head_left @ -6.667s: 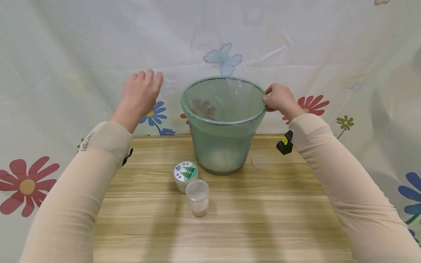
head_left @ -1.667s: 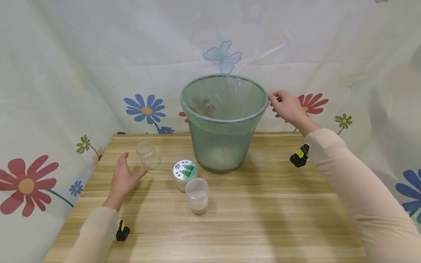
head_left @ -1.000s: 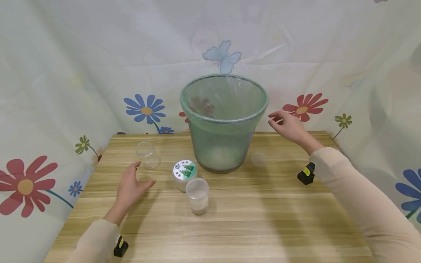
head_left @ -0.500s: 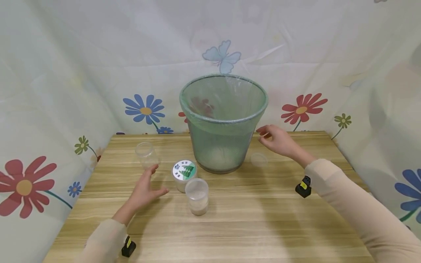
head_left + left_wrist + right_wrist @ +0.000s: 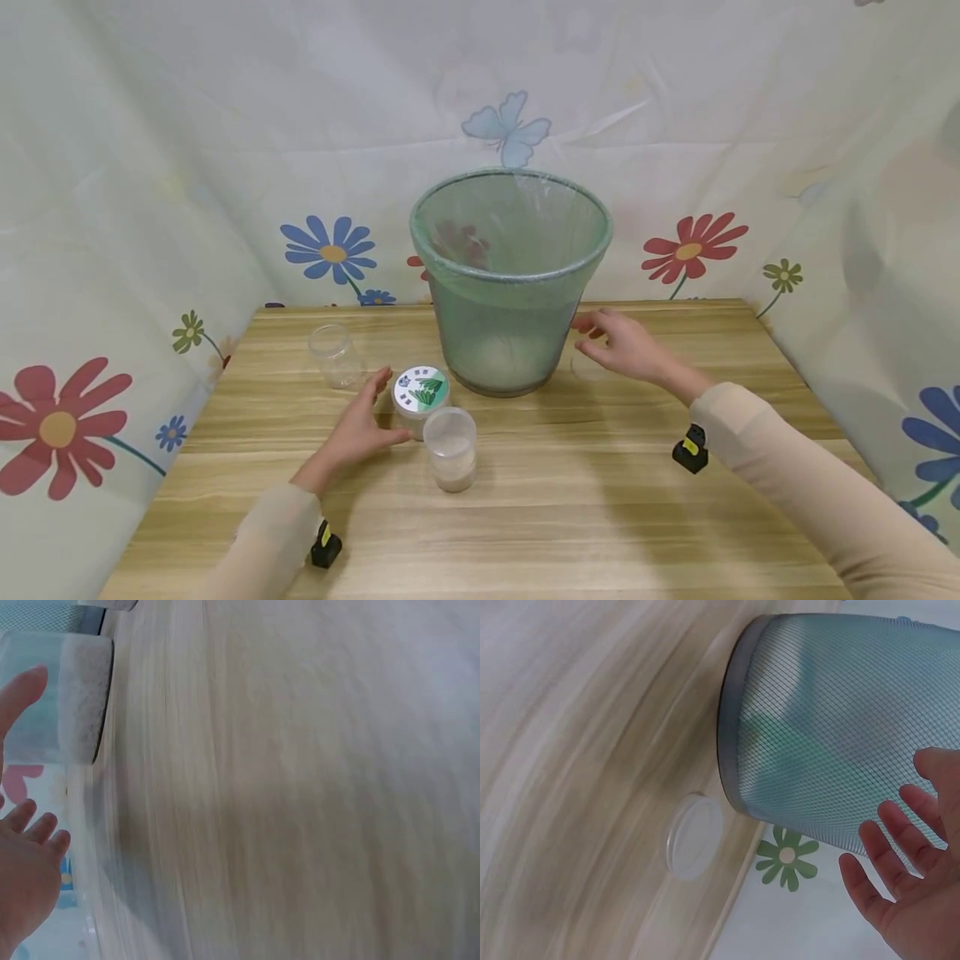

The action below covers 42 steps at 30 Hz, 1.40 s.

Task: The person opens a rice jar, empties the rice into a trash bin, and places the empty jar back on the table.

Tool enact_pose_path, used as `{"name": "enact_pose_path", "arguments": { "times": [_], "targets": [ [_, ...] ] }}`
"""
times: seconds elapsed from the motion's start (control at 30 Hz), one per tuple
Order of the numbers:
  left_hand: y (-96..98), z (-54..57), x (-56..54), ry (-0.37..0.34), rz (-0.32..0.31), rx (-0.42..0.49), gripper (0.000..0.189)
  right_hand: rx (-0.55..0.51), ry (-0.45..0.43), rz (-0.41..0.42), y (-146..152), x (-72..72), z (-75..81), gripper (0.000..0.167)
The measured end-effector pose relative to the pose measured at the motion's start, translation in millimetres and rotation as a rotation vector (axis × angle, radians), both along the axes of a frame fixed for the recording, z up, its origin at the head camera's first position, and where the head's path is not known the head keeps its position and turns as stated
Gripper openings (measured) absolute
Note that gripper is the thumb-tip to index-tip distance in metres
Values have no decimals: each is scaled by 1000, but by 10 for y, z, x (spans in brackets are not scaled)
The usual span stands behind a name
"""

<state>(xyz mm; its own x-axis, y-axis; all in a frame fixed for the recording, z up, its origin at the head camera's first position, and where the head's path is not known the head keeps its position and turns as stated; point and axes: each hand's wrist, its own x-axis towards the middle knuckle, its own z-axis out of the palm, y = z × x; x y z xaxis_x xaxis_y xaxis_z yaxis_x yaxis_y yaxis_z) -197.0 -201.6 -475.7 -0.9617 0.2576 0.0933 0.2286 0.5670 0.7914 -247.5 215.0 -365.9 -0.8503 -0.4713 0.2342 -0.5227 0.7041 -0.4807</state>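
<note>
My left hand is just left of a round tub with a white and green printed top. Its thumb and fingers are spread on that side; whether they touch the tub I cannot tell. In front of the tub stands a clear plastic cup with some pale contents at the bottom. Low beside the green mesh wastebasket, my right hand hovers with loosely bent fingers. A clear round lid lies on the table below it, apart from the hand in the right wrist view.
Another clear cup stands at the left rear of the wooden table. A thin clear bag lines the wastebasket and folds over its rim. Behind the table hangs a flowered curtain.
My right hand has left the wastebasket's rim and come down near the lid. My left hand has moved from beside the rear cup rightward to the printed tub.
</note>
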Motion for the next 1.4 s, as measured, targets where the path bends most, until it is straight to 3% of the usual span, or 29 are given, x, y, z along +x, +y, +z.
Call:
{"name": "enact_pose_path", "arguments": {
  "times": [0.47, 0.77, 0.87, 1.07, 1.4],
  "targets": [
    [169, -49, -111, -104, -33, 68, 116, -31, 32, 42, -21, 115, -96, 26],
    [291, 234, 20, -119, -111, 173, 109, -50, 38, 48, -49, 181, -139, 27],
    [292, 156, 0, -102, -126, 182, 103, -48, 57, 50, -61, 199, -158, 26],
    [247, -68, -75, -98, -78, 155, 99, -59, 79, 47, -86, 221, -154, 26],
    [224, -60, -77, -126, 29, 135, 98, -59, 79, 51, -117, 302, -114, 25]
  ]
}}
